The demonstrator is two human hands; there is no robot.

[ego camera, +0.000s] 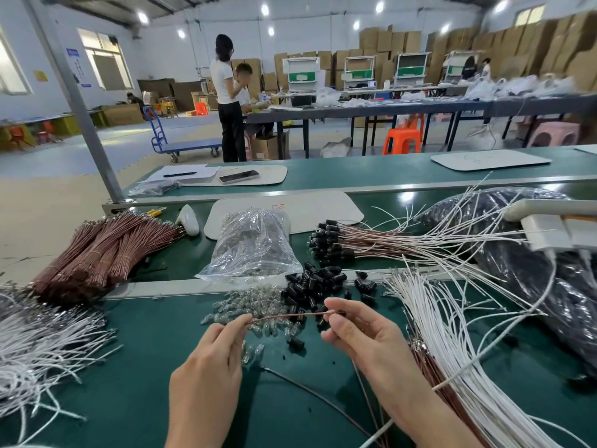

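Left hand (pixel 210 360): thumb and forefinger pinch one end of the thin reddish-brown wire (pixel 287 316), and the fingertips hide its tip.
Right hand (pixel 358 334): pinches the other end; something dark there is too covered to identify.
Wire: stretched level between both hands, above the green table (pixel 145 350), over the pile of small clear glass bulbs (pixel 245 305) and beside the heap of black plastic caps (pixel 310 286).
Cut off: both forearms and the sheaf of white wires (pixel 436 334) run past the bottom edge.

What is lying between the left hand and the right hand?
In the head view, a thin brown wire spans from left hand to right hand; under it lie clear bulbs and black caps.
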